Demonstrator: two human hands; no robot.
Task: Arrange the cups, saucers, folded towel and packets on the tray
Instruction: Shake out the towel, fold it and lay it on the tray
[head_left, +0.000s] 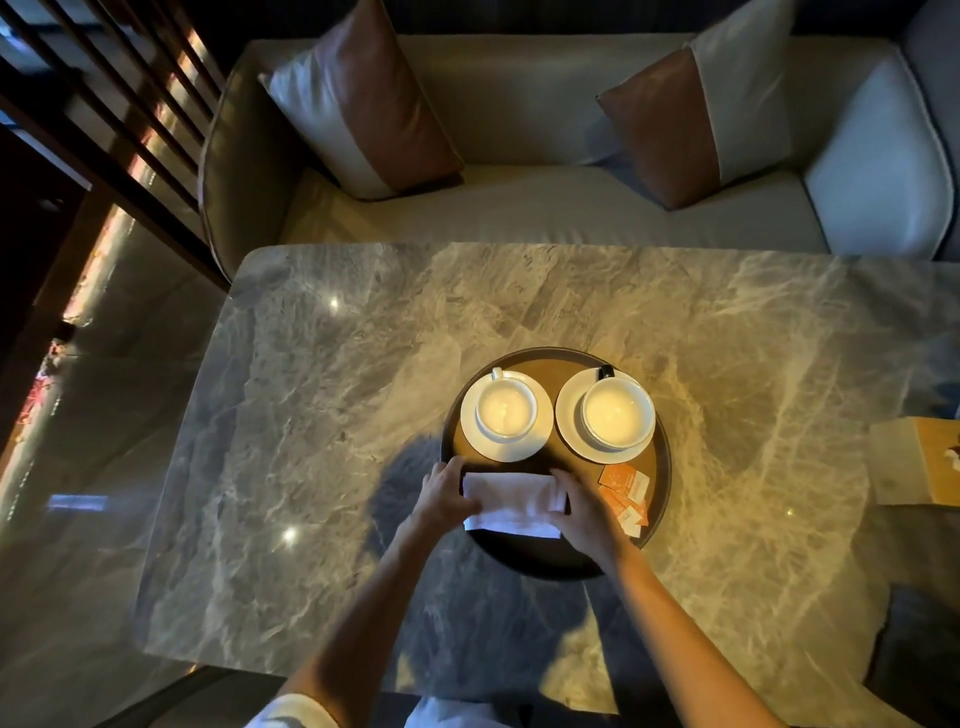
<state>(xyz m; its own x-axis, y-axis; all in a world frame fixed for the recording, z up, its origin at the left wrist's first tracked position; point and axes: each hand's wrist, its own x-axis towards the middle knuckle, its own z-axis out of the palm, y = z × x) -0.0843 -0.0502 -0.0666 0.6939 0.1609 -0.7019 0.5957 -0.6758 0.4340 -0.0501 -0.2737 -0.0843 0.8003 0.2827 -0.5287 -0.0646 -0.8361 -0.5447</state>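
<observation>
Head view: the step in hand is placing the folded towel (511, 501). It lies across the near part of the round dark tray (665, 467), in front of the 2 cups, and both hands are on it. The left hand (444, 493) grips its left end, fingers curled over the short edge. The right hand (587, 512) holds its right end, fingers over the far edge and thumb at the near edge. Whether the towel rests flat on the tray or is held just above it cannot be told.

The other things look placed. The left cup (506, 410) stands on the left saucer (514, 452) and the right cup (618, 410) on the right saucer (567, 415). They sit side by side on the far half of the tray, the saucers nearly touching. The orange and white packets (623, 496) lie in a loose pile on the tray's near right, just beside the right hand.

By my reading the task is nearly complete. The next move calls for squaring the towel, releasing both ends without dragging it, and withdrawing the right hand clear of the packets.

The tray sits right of centre on a glossy grey veined marble table (311, 415). A tan box (914, 462) stands at the table's right edge, well apart from the tray. Beyond the far edge is a pale sofa (519, 208) with 2 brown and white cushions, the left cushion (363, 104) and the right cushion (701, 114). A dark slatted screen (130, 104) stands far left above a shiny floor (104, 415).
</observation>
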